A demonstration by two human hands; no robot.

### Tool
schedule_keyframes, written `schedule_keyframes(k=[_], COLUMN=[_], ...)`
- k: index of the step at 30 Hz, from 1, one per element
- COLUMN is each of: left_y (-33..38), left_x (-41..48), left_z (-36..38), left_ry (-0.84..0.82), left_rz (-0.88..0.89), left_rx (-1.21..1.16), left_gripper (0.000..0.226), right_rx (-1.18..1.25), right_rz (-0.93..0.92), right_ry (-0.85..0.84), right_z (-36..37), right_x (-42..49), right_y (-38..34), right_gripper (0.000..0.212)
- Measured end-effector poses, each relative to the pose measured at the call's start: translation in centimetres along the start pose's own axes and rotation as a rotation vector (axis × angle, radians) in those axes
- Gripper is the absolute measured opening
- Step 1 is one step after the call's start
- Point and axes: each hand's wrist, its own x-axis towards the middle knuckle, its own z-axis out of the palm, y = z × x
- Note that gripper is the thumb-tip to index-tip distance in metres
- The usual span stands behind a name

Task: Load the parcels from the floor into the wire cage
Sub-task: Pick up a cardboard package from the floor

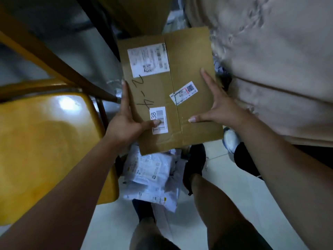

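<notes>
Nearest the camera, two bare legs stand on a pale floor (225, 181), with dark shoes (195, 159) on the feet. Between the feet lies a heap of white mail bags (149, 177). Above the heap, both hands hold a flat cardboard box (187, 69) off the floor, clamped between them at its near end. The left hand (124, 123) grips the box's left edge: its thumb is laid over a barcode label (159, 120) on the top face, one finger runs straight along the edge, and the others are hidden beneath. The right hand (218, 109) lies flat at the right edge, with its thumb spread across the top face and a straight finger pointing up along the side. "2-4" is handwritten on the box beside a big white shipping label (148, 59). Left of the box is a glossy yellow seat (45, 141). Right of the box, big beige sacks (279, 69) are piled, close against it.
</notes>
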Motion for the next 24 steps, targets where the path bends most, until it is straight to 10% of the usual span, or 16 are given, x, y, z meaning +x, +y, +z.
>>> schedule_keyframes(k=[24], left_y=[23.7], left_x=[-37.1], left_z=[-7.4], left_ry=[-0.376], left_rz=[0.426], left_rx=[0.437], left_gripper=[0.126], right_rx=[0.291], right_rz=[0.155], right_ry=[0.472], right_z=[-1.5], right_x=[-47.2], right_y=[-21.8], right_gripper=[0.139])
